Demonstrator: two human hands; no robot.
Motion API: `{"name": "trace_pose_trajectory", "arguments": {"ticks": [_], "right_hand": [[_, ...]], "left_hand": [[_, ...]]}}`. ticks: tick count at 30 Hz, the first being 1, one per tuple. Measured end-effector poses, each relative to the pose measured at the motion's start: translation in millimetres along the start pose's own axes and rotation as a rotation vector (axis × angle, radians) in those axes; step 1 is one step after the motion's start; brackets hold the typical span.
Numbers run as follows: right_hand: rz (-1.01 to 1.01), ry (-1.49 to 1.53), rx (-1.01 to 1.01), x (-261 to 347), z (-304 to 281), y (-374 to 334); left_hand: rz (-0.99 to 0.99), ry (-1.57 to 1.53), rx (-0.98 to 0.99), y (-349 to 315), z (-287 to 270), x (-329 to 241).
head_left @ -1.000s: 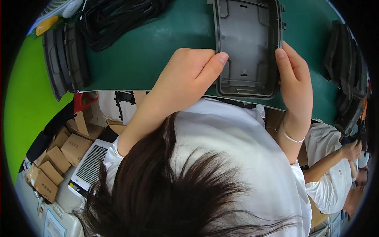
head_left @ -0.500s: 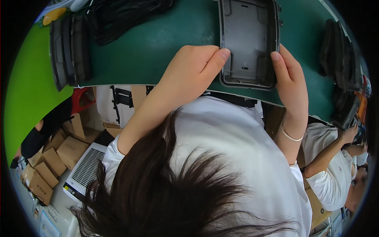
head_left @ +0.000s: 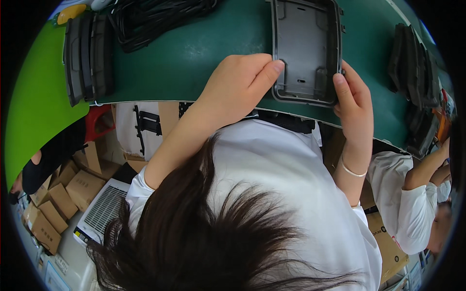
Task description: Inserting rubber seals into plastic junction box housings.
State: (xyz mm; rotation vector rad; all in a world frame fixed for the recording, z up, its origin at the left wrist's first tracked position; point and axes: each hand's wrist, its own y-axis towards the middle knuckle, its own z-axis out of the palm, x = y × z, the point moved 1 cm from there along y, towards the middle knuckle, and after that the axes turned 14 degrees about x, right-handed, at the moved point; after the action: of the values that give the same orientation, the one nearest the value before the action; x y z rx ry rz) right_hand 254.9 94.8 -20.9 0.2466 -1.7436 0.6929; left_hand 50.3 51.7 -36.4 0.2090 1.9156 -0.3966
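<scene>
A dark grey plastic case half [head_left: 306,53], rectangular and hollow, faces me with its inside showing over the green table. My left hand [head_left: 245,85] grips its left edge, the thumb on the rim and the other fingers hidden. At the lower right corner my right hand [head_left: 353,94] holds the opposite edge, its thumb along the side and its fingers mostly behind. Small hinge-like tabs stick out from the case's right side. Its top end is cut off by the picture's edge.
Several dark plastic shells [head_left: 88,58] stand on the table's left; others [head_left: 415,68] are stacked on the right. A bundle of black cords [head_left: 155,22] lies at the far left. Cardboard boxes [head_left: 85,186] fill the floor at left. A co-worker [head_left: 407,194] sits at right.
My right hand has slid slightly down along the case's edge, and its thumb sits lower. The left hand keeps its hold. The co-worker's arm at right has shifted.
</scene>
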Motion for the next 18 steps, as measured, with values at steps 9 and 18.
{"name": "trace_pose_trajectory", "arguments": {"ticks": [9,18], "right_hand": [[-0.018,0.188,0.072,-9,2,-13],[-0.096,0.611,0.072,-20,-2,-12]], "left_hand": [[0.01,0.005,-0.023,-5,2,-2],[-0.031,-0.029,-0.036,-6,5,2]]}}
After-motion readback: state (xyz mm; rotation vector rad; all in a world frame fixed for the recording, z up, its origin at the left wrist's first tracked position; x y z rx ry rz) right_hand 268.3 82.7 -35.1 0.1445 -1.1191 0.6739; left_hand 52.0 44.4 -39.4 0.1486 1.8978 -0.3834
